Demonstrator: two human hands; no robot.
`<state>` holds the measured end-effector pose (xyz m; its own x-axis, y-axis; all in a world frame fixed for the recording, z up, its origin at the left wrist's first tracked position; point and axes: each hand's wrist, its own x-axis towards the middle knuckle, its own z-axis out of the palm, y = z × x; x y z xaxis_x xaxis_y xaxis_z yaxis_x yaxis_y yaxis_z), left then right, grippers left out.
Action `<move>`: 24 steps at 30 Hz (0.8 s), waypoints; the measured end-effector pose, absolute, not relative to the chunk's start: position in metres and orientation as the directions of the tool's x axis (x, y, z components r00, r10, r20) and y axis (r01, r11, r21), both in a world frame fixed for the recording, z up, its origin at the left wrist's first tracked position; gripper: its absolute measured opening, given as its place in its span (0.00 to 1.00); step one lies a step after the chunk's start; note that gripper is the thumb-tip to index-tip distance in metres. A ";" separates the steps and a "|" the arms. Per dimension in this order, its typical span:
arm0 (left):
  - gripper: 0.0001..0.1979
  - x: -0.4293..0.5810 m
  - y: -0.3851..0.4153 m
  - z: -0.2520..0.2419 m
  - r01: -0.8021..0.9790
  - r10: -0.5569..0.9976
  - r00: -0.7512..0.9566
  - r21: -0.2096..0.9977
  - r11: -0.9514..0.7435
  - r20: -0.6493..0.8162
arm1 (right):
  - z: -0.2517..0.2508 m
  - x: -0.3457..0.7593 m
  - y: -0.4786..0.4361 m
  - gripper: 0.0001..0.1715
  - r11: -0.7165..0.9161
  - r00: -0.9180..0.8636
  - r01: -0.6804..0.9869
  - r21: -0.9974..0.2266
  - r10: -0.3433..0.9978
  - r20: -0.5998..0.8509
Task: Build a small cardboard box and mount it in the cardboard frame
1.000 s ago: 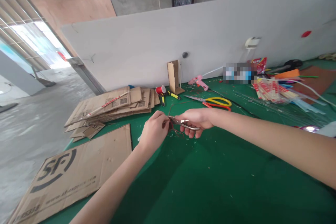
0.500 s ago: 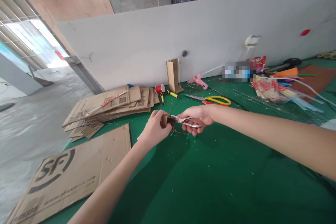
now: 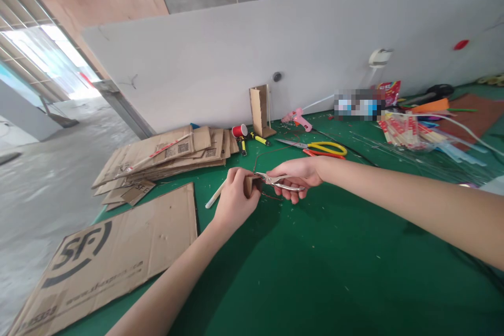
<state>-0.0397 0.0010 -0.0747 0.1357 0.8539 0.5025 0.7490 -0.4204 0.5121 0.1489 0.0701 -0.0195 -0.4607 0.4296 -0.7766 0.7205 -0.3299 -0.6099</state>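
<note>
My left hand (image 3: 237, 197) is closed around a small folded piece of brown cardboard (image 3: 249, 186). My right hand (image 3: 297, 178) grips a silver plier-style hole punch (image 3: 281, 184), its jaws at the cardboard's upper right edge. How far the jaws have closed is too small to tell. A thin reddish-brown wire or cord (image 3: 271, 154) runs behind the jaws, and a short bit of it shows below them. Beside my left hand, a whitish stick (image 3: 214, 195) pokes out from under the fingers on the green tabletop (image 3: 315, 273).
Flattened cardboard (image 3: 157, 152) is stacked at left, with a large SF sheet (image 3: 129, 247) nearer. Behind my hands are yellow-and-red-handled scissors (image 3: 325, 148), a red spool (image 3: 239, 131), a pink glue gun (image 3: 300, 119) and a standing cardboard piece (image 3: 258, 110). Craft sticks (image 3: 405, 131) lie right.
My left hand and the cardboard have turned slightly, and the whitish stick beside it now shows more. The hole punch stays at the cardboard edge. A person beyond the partition has moved left.
</note>
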 end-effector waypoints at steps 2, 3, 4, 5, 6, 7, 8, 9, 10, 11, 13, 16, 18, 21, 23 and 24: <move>0.12 -0.039 -0.001 -0.077 0.760 0.848 0.125 0.500 -0.416 0.515 | -0.021 0.150 0.071 0.34 -0.323 -0.465 0.721 -0.613 0.431 -0.773; 0.12 -0.038 -0.001 -0.078 0.768 0.847 0.119 0.492 -0.410 0.519 | -0.022 0.150 0.071 0.33 -0.320 -0.471 0.718 -0.619 0.432 -0.769; 0.11 -0.038 -0.002 -0.079 0.777 0.845 0.115 0.484 -0.404 0.522 | -0.022 0.151 0.071 0.33 -0.317 -0.479 0.713 -0.626 0.432 -0.764; 0.11 -0.037 -0.002 -0.080 0.785 0.844 0.110 0.474 -0.398 0.526 | -0.023 0.152 0.071 0.33 -0.315 -0.487 0.707 -0.633 0.432 -0.759; 0.10 -0.037 -0.002 -0.080 0.793 0.841 0.106 0.465 -0.393 0.531 | -0.024 0.153 0.071 0.33 -0.314 -0.495 0.702 -0.639 0.431 -0.755; 0.09 -0.037 -0.002 -0.081 0.800 0.837 0.102 0.456 -0.391 0.538 | -0.024 0.154 0.070 0.33 -0.313 -0.501 0.697 -0.646 0.432 -0.750; 0.09 -0.036 -0.002 -0.081 0.805 0.832 0.100 0.448 -0.390 0.545 | -0.025 0.155 0.069 0.32 -0.309 -0.507 0.693 -0.652 0.434 -0.745; 0.08 -0.036 -0.002 -0.082 0.808 0.828 0.099 0.441 -0.390 0.553 | -0.025 0.156 0.068 0.32 -0.302 -0.514 0.689 -0.659 0.437 -0.738; 0.08 -0.035 -0.002 -0.082 0.811 0.823 0.099 0.434 -0.392 0.559 | -0.025 0.157 0.066 0.32 -0.290 -0.521 0.686 -0.667 0.445 -0.729; 0.08 -0.035 -0.002 -0.082 0.814 0.820 0.100 0.427 -0.394 0.564 | -0.025 0.158 0.065 0.31 -0.277 -0.526 0.683 -0.676 0.456 -0.718; 0.08 -0.035 -0.002 -0.083 0.818 0.813 0.106 0.414 -0.398 0.572 | -0.024 0.159 0.061 0.32 -0.257 -0.532 0.677 -0.689 0.476 -0.700; 0.09 -0.035 -0.002 -0.085 0.825 0.802 0.111 0.396 -0.403 0.586 | -0.023 0.160 0.056 0.32 -0.240 -0.535 0.667 -0.706 0.505 -0.677; 0.09 -0.035 -0.002 -0.085 0.829 0.798 0.115 0.385 -0.405 0.591 | -0.023 0.158 0.051 0.32 -0.213 -0.532 0.662 -0.719 0.542 -0.650; 0.06 -0.035 -0.003 -0.085 0.815 0.796 0.135 0.390 -0.428 0.590 | -0.021 0.154 0.042 0.30 -0.206 -0.497 0.654 -0.728 0.609 -0.619; 0.05 -0.034 -0.003 -0.083 0.796 0.791 0.144 0.405 -0.449 0.594 | -0.021 0.150 0.036 0.28 -0.242 -0.468 0.638 -0.731 0.632 -0.618; 0.05 -0.033 -0.003 -0.083 0.791 0.788 0.147 0.407 -0.457 0.598 | -0.021 0.149 0.034 0.28 -0.262 -0.457 0.627 -0.733 0.639 -0.619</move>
<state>-0.0334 -0.0033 -0.0830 0.1467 0.7877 0.5983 0.7911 -0.4566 0.4071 0.1488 0.0335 -0.0209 -0.4572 0.6386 -0.6189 0.6273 -0.2617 -0.7335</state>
